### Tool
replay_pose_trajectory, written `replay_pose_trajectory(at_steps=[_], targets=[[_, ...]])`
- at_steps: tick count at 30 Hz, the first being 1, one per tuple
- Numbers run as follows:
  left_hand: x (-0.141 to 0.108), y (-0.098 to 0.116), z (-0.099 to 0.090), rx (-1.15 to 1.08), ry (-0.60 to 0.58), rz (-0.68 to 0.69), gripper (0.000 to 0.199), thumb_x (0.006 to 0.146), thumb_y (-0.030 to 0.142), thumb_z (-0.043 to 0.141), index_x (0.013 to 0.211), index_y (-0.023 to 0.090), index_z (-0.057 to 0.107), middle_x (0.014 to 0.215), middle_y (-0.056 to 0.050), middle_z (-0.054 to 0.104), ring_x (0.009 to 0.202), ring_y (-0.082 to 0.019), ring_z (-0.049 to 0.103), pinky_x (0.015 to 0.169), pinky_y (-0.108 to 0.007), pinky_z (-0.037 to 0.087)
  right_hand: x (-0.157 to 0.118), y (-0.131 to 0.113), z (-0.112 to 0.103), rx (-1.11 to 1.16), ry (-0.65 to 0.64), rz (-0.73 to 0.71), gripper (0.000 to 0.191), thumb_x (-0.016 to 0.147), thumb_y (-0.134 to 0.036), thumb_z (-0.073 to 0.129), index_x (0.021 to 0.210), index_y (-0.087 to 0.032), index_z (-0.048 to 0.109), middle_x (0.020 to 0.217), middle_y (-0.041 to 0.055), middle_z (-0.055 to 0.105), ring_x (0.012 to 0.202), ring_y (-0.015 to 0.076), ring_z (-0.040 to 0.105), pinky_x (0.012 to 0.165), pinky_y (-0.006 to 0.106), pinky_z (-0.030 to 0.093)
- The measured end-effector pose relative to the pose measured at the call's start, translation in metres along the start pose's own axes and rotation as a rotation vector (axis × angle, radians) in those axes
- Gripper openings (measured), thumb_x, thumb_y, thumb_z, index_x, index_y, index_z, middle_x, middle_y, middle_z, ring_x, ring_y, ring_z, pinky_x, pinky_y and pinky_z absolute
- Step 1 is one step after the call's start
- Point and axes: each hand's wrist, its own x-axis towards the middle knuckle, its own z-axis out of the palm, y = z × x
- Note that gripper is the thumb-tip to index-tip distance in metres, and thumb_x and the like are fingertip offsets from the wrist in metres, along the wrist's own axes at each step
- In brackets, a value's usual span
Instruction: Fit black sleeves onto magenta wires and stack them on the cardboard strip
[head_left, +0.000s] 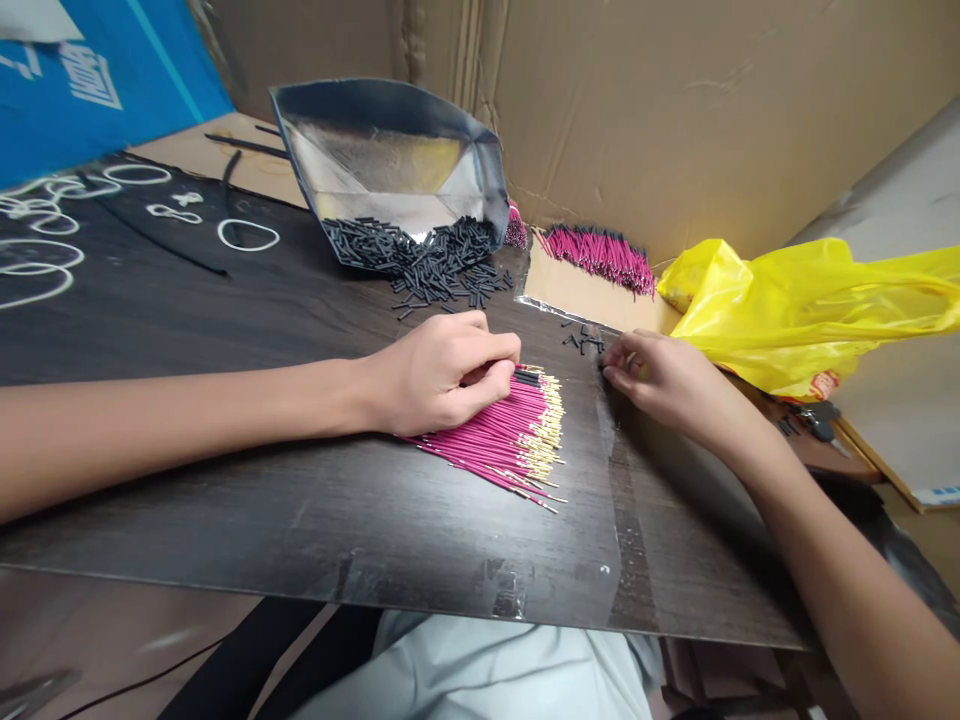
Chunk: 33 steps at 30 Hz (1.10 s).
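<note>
My left hand (455, 372) is curled over a fanned row of pink wires (480, 430) with gold-coloured tips, thumb and forefinger closed on wires at the row's far edge. A few wires beside those fingertips carry short black sleeves (528, 378). To the right, my right hand (660, 378) hovers low over the table with thumb and forefinger pinched together. Whatever lies between those fingertips is too small to make out. Several loose black tube pieces (583, 340) lie just left of the right fingertips.
A foil-lined bag (390, 150) spills many black tube pieces (431, 260) at the back. Finished-looking pink wires (600, 258) with black ends rest on cardboard (577, 290). A yellow plastic bag (802, 310) sits at right. White rubber bands (247, 235) lie at left on the dark table (225, 500).
</note>
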Motion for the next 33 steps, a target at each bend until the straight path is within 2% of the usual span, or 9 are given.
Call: replay_pose_trajectory(at_steps=[8, 17, 23, 25, 28, 30, 33], targets=[[0.000, 0.000, -0.001, 0.001, -0.022, -0.002, 0.027, 0.096, 0.020, 0.042, 0.075, 0.016, 0.058, 0.062, 0.000, 0.050, 0.066, -0.014, 0.044, 0.063, -0.027, 0.038, -0.001, 0.001, 0.005, -0.118, 0.003, -0.024, 0.007, 0.087, -0.014, 0.053, 0.085, -0.020, 0.054, 0.088, 0.0085, 0.066, 0.078, 0.0243, 0.061, 0.066, 0.033, 0.041], [0.001, 0.000, -0.002, 0.013, -0.017, 0.002, 0.027, 0.095, 0.022, 0.042, 0.075, 0.017, 0.058, 0.064, -0.001, 0.054, 0.066, -0.015, 0.046, 0.064, -0.027, 0.039, -0.002, 0.005, 0.001, -0.051, -0.001, -0.034, 0.008, 0.088, -0.017, 0.055, 0.089, -0.021, 0.062, 0.088, 0.0054, 0.070, 0.076, 0.0223, 0.063, 0.066, 0.031, 0.043], [0.001, 0.000, -0.001, 0.016, -0.013, 0.011, 0.026, 0.096, 0.022, 0.042, 0.074, 0.017, 0.057, 0.063, -0.001, 0.053, 0.066, -0.015, 0.047, 0.064, -0.026, 0.039, -0.001, 0.005, 0.006, -0.135, 0.032, -0.014, 0.009, 0.085, -0.012, 0.052, 0.085, -0.020, 0.055, 0.085, 0.0099, 0.067, 0.074, 0.0247, 0.060, 0.062, 0.033, 0.040], [0.000, 0.000, -0.001, 0.009, -0.014, 0.016, 0.026, 0.095, 0.021, 0.043, 0.074, 0.017, 0.056, 0.063, -0.001, 0.052, 0.066, -0.015, 0.046, 0.064, -0.026, 0.038, -0.001, 0.004, 0.001, -0.049, 0.095, 0.036, 0.008, 0.086, -0.012, 0.052, 0.085, -0.020, 0.054, 0.081, 0.0082, 0.065, 0.072, 0.0234, 0.059, 0.062, 0.033, 0.040], [0.000, -0.002, 0.000, 0.001, -0.006, 0.021, 0.025, 0.095, 0.021, 0.044, 0.073, 0.017, 0.055, 0.064, -0.001, 0.052, 0.066, -0.015, 0.045, 0.065, -0.027, 0.038, -0.002, -0.001, -0.008, 0.201, 0.201, 0.068, 0.004, 0.090, -0.018, 0.055, 0.086, -0.020, 0.055, 0.081, 0.0052, 0.063, 0.074, 0.0202, 0.058, 0.066, 0.031, 0.042], [-0.001, -0.002, 0.000, -0.002, -0.003, 0.018, 0.025, 0.095, 0.021, 0.044, 0.074, 0.017, 0.056, 0.064, -0.001, 0.052, 0.067, -0.015, 0.045, 0.066, -0.027, 0.038, -0.003, -0.009, -0.012, 0.449, 0.205, 0.027, 0.007, 0.092, -0.025, 0.058, 0.087, -0.021, 0.056, 0.082, 0.0035, 0.061, 0.070, 0.0171, 0.056, 0.064, 0.030, 0.044], [-0.001, -0.001, -0.001, 0.006, -0.021, 0.004, 0.025, 0.095, 0.021, 0.044, 0.074, 0.017, 0.056, 0.063, -0.001, 0.051, 0.067, -0.015, 0.046, 0.065, -0.026, 0.038, -0.006, -0.027, -0.008, 0.776, 0.133, -0.054, 0.011, 0.092, -0.032, 0.063, 0.093, -0.021, 0.060, 0.084, 0.0020, 0.060, 0.065, 0.0137, 0.054, 0.060, 0.028, 0.046]])
